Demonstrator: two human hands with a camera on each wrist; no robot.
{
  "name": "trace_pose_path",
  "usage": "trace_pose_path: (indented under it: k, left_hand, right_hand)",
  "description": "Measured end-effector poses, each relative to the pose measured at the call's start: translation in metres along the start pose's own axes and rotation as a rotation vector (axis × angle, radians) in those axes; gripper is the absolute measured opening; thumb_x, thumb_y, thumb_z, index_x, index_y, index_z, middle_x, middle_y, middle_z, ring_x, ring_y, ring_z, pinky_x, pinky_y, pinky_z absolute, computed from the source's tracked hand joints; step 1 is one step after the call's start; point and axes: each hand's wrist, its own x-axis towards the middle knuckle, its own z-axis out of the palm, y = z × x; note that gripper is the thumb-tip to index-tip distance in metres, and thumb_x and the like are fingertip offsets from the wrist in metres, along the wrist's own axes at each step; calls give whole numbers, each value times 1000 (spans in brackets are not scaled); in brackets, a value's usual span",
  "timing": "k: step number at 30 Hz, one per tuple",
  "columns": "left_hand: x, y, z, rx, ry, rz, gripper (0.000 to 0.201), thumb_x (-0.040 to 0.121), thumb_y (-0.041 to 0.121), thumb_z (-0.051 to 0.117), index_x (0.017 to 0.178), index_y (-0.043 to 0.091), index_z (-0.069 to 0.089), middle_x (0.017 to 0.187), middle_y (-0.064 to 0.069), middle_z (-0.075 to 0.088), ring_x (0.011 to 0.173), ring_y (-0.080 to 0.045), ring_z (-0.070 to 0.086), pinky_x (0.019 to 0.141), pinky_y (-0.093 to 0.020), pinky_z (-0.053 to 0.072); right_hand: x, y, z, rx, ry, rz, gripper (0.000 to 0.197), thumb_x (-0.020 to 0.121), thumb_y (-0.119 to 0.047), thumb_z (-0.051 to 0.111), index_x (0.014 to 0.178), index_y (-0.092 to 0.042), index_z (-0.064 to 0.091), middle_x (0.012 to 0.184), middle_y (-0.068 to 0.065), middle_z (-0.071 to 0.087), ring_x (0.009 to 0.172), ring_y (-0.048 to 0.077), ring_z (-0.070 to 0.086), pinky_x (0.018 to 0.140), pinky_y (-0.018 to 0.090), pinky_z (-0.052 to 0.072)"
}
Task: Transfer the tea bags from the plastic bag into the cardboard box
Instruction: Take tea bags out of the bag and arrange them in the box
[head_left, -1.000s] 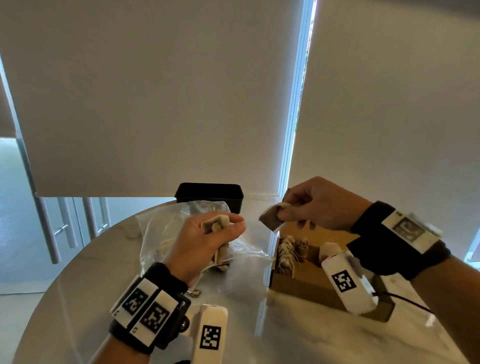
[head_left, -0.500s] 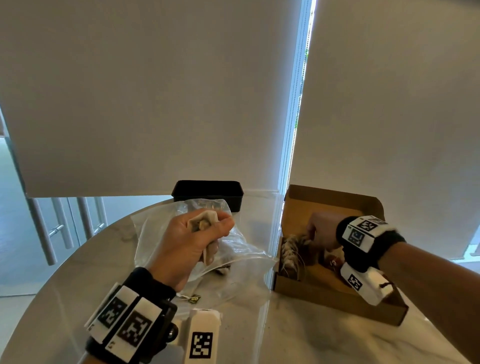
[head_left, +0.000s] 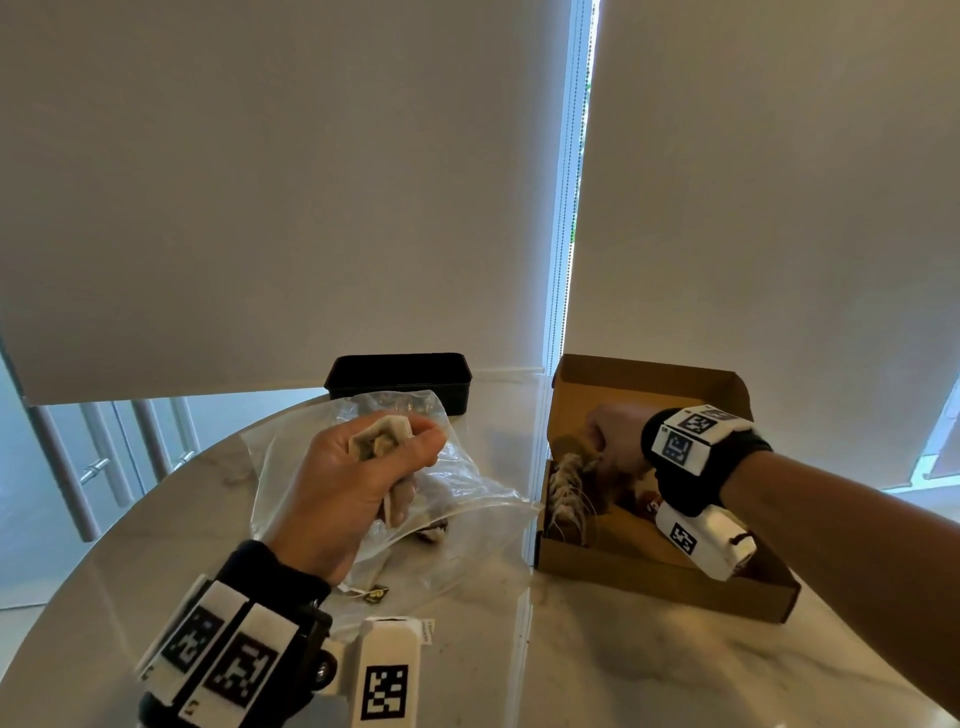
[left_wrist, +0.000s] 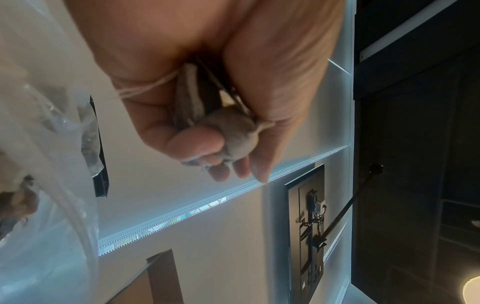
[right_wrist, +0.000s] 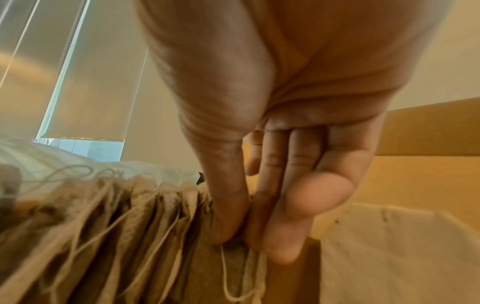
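The right hand (head_left: 615, 441) is down inside the cardboard box (head_left: 660, 584), thumb and fingers (right_wrist: 262, 216) pinching the top edge of a tea bag (right_wrist: 241, 265) and setting it upright at the near end of the row of tea bags (head_left: 566, 493) along the box's left wall. Each bag stands on edge, strings trailing loose, so the row grows toward the box's open middle, to the right of what is there. The left hand (head_left: 358, 483) hovers above the plastic bag (head_left: 467, 499), fingers curled round a small bunch of tea bags (left_wrist: 228, 131), one string looped over a finger. That bunch lies well left of the box, so I judge the left hand must pass it across the bench (head_left: 597, 670). A few bags look left inside the plastic.
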Motion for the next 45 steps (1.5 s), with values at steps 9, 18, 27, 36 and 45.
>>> trace_pose_path:
  k: [9, 18, 27, 36, 45]
  left_hand:
    - [2, -5, -1, 9, -13, 1, 29, 60, 36, 78, 77, 13, 70, 76, -22, 52, 43, -14, 41, 40, -21, 36]
    - [1, -4, 0, 0, -24, -34, 31, 64, 33, 85, 90, 22, 72, 77, -19, 55, 47, -15, 45, 41, -23, 40]
    - [-1, -12, 7, 66, 5, -64, 38, 80, 3, 68, 110, 26, 62, 76, -5, 61, 57, -10, 58, 52, -20, 48]
    - [-7, -8, 12, 226, -163, -58, 61, 76, 1, 72, 123, 33, 51, 95, -7, 71, 89, -24, 68, 84, -41, 57]
    - [-4, -4, 3, 206, -140, -87, 60, 71, 4, 75, 119, 32, 53, 94, -9, 72, 88, -19, 69, 81, -35, 57]
  right_hand:
    - [-1, 5, -3, 63, -24, 5, 35, 72, -27, 81, 97, -15, 60, 80, 0, 61, 65, 13, 54, 58, 24, 46]
    - [-12, 5, -32, 182, 10, -57, 23, 82, -35, 73, 90, -16, 63, 77, 1, 70, 61, 11, 63, 53, 22, 49]
    - [-65, -42, -51, 430, 102, -402, 16, 88, -36, 66, 90, -21, 62, 80, -2, 73, 62, 9, 67, 57, 23, 49]
    - [-103, -84, -10, 485, 117, -658, 27, 83, -56, 60, 106, -43, 63, 89, -19, 67, 75, -1, 65, 67, 16, 53]
    - [-98, -72, -8, 792, 250, -579, 12, 92, -29, 58, 86, -26, 69, 69, -11, 69, 55, 2, 61, 53, 13, 48]
